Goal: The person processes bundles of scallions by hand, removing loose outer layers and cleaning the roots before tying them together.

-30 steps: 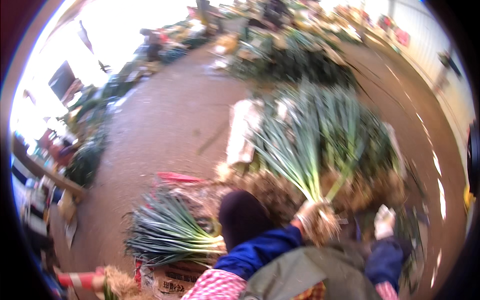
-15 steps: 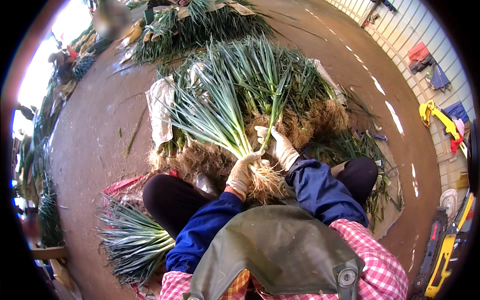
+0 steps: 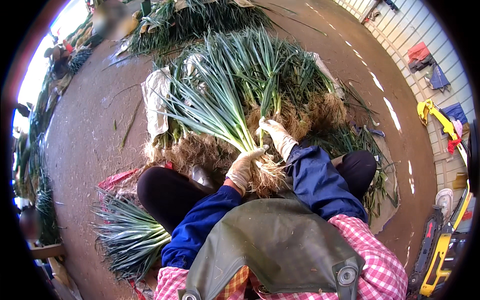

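Note:
My left hand (image 3: 242, 169), in a pale glove, is closed round the white lower stems of a bunch of spring onions (image 3: 227, 112). Their leaves fan up and away, and the pale roots (image 3: 267, 175) hang out below my fist. Just to the right, my right hand (image 3: 278, 136), gloved too, has its fingers closed on a green onion stalk beside the bunch; the fingers partly hide it. Beyond both hands lies a large heap of spring onions (image 3: 300, 70) with tangled brown roots (image 3: 327, 111).
By my left knee lies another bunch of onions (image 3: 127, 235). Loose leaves (image 3: 345, 147) lie by my right knee. Pale sacking (image 3: 157, 102) edges the heap. Farther off is a second onion pile (image 3: 200, 25). A yellow tool (image 3: 440, 260) stands along the right wall.
My right hand has shifted slightly left and up, with its stalk brought closer to the bunch. My left hand keeps its hold, and the view has shifted a little.

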The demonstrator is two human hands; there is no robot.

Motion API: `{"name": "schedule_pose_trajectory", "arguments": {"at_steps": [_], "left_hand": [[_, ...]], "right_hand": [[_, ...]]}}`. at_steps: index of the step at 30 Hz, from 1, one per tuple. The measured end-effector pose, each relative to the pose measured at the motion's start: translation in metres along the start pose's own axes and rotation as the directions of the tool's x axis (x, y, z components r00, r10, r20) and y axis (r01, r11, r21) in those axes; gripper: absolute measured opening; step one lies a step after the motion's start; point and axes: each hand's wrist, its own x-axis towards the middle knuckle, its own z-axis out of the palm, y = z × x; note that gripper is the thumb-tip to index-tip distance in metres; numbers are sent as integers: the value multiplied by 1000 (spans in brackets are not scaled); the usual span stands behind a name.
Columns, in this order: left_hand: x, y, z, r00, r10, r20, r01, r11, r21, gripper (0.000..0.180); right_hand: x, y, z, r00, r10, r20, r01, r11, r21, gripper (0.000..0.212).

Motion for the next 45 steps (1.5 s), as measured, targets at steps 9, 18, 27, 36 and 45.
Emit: {"name": "schedule_pose_trajectory", "arguments": {"at_steps": [9,18,27,36,45], "left_hand": [[-1,5,-5,1000,-17,19,19,996,-93,32],[7,7,-2,998,63,31,-56,982,-181,27],[22,-1,-15,986,141,88,-121,972,-201,25],[28,-4,-23,989,136,52,-128,983,-130,25],[23,2,-20,993,116,-21,-118,986,-117,28]], "right_hand": [[-5,-5,-11,991,36,129,-37,999,7,30],[-21,2,-15,986,-168,-20,167,986,-25,18],[-81,-28,20,947,-232,220,316,788,-528,26],[-133,-64,28,923,59,380,231,706,-670,31],[-150,-119,-24,904,310,294,-120,844,-522,23]]}}
